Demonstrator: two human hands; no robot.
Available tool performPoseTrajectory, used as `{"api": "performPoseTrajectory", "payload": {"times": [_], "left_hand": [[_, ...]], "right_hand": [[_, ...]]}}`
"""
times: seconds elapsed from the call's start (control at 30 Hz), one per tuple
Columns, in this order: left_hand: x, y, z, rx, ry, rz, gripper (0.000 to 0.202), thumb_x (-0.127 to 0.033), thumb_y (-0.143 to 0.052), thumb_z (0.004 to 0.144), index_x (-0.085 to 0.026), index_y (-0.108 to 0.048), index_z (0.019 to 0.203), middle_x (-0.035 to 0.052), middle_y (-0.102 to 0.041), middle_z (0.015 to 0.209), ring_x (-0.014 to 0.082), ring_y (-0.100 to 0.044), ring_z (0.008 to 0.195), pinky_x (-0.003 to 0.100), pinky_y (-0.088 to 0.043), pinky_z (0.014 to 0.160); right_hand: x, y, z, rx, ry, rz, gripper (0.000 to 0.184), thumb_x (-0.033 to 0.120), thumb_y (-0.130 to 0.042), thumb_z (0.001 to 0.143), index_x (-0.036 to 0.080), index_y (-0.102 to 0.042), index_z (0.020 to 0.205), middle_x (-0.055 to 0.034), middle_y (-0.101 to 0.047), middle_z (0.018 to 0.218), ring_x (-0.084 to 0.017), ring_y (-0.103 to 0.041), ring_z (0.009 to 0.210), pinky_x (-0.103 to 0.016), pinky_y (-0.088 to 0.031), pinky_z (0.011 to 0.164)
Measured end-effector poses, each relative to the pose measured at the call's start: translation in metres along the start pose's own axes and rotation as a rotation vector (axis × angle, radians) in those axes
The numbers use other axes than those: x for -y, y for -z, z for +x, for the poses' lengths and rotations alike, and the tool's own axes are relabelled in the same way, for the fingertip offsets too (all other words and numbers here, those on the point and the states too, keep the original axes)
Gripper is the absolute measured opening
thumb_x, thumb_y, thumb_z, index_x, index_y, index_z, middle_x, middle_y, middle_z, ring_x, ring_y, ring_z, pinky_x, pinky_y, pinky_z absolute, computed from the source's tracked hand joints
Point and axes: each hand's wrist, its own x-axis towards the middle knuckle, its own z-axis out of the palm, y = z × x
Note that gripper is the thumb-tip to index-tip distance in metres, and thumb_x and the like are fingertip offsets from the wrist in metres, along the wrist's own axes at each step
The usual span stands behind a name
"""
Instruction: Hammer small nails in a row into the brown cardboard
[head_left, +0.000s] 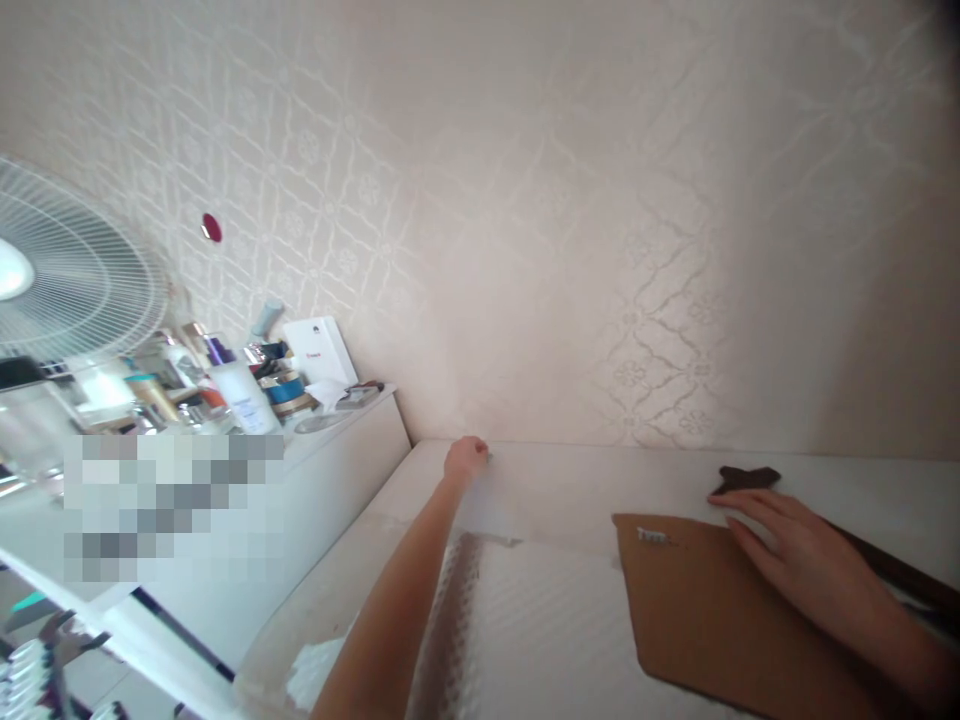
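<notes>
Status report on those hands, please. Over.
Left hand curled near wall; hold unclear. Right hand open, beside dark piece. Brown board partly hidden by right hand.

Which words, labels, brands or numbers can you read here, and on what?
None readable for certain.
White box: dark logo and red print, too blurred.
Large white bottle: label print, too small.
Brown board: white marks, perhaps letters, unreadable.

head-worn view, close, facing patterned wall (525, 250)
</notes>
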Motion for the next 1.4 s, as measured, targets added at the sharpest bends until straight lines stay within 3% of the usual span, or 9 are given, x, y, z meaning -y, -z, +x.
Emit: {"api": "performPoseTrajectory", "payload": {"times": [0.23, 0.57, 0.8, 0.97, 1.17, 1.3, 1.4], "left_hand": [[0.0, -0.006, 0.013, 0.064, 0.032, 0.041, 0.021, -0.022, -0.057, 0.076, -0.018, -0.069, 0.092, 0.0104, -0.069, 0.101, 0.0228, -0.062, 0.098, 0.029, -0.048, 0.082], [-0.004, -0.007, 0.014, 0.086, 0.025, 0.06, 0.02, -0.022, -0.057, 0.074, -0.018, -0.069, 0.089, 0.0103, -0.069, 0.099, 0.0228, -0.063, 0.097, 0.029, -0.048, 0.081], [-0.008, -0.009, 0.013, 0.055, 0.014, 0.026, 0.018, -0.02, -0.058, 0.073, -0.018, -0.068, 0.088, 0.0093, -0.069, 0.098, 0.0222, -0.062, 0.097, 0.028, -0.048, 0.081], [-0.014, 0.0, 0.008, -0.027, 0.022, -0.036, 0.016, -0.021, -0.056, 0.077, -0.017, -0.067, 0.087, 0.0096, -0.069, 0.098, 0.0219, -0.062, 0.097, 0.028, -0.047, 0.08], [-0.05, 0.007, -0.018, -0.069, -0.007, -0.202, 0.019, -0.028, -0.058, 0.079, -0.015, -0.067, 0.091, 0.0069, -0.07, 0.091, 0.016, -0.064, 0.085, 0.023, -0.047, 0.073], [-0.092, 0.002, -0.062, -0.052, -0.093, -0.528, 0.016, -0.025, -0.063, 0.075, -0.015, -0.066, 0.086, 0.007, -0.07, 0.088, 0.015, -0.064, 0.082, 0.023, -0.047, 0.072], [-0.126, -0.003, -0.104, 0.005, -0.163, -0.746, 0.025, -0.021, -0.061, 0.075, -0.019, -0.064, 0.099, 0.0046, -0.07, 0.087, 0.0132, -0.063, 0.079, 0.023, -0.048, 0.071]], "right_hand": [[0.01, 0.009, -0.004, 0.013, 0.005, 0.03, 0.035, 0.039, -0.035, 0.089, 0.02, -0.062, 0.102, -0.0082, -0.062, 0.106, -0.024, -0.057, 0.1, -0.041, -0.043, 0.093], [0.018, 0.012, -0.005, 0.049, 0.009, 0.059, 0.034, 0.037, -0.034, 0.091, 0.021, -0.061, 0.101, -0.0076, -0.061, 0.106, -0.023, -0.054, 0.101, -0.041, -0.042, 0.093], [0.023, 0.016, -0.004, 0.036, 0.004, 0.067, 0.034, 0.037, -0.034, 0.091, 0.021, -0.063, 0.099, -0.0072, -0.062, 0.104, -0.022, -0.056, 0.097, -0.041, -0.043, 0.091], [0.02, 0.017, -0.002, 0.026, 0.013, 0.045, 0.033, 0.034, -0.035, 0.09, 0.02, -0.063, 0.099, -0.0077, -0.063, 0.103, -0.022, -0.056, 0.097, -0.04, -0.044, 0.089], [0.009, 0.023, 0.001, 0.021, -0.036, -0.086, 0.034, 0.031, -0.036, 0.087, 0.017, -0.064, 0.101, -0.0086, -0.064, 0.103, -0.024, -0.056, 0.093, -0.041, -0.045, 0.084], [0.004, 0.033, 0.001, 0.008, -0.144, -0.222, 0.035, 0.028, -0.036, 0.085, 0.015, -0.064, 0.101, -0.01, -0.064, 0.099, -0.027, -0.055, 0.088, -0.042, -0.046, 0.077], [0.006, 0.042, -0.001, 0.001, -0.264, -0.301, 0.035, 0.027, -0.037, 0.084, 0.016, -0.065, 0.102, -0.0106, -0.065, 0.099, -0.029, -0.055, 0.088, -0.042, -0.046, 0.073]]}}
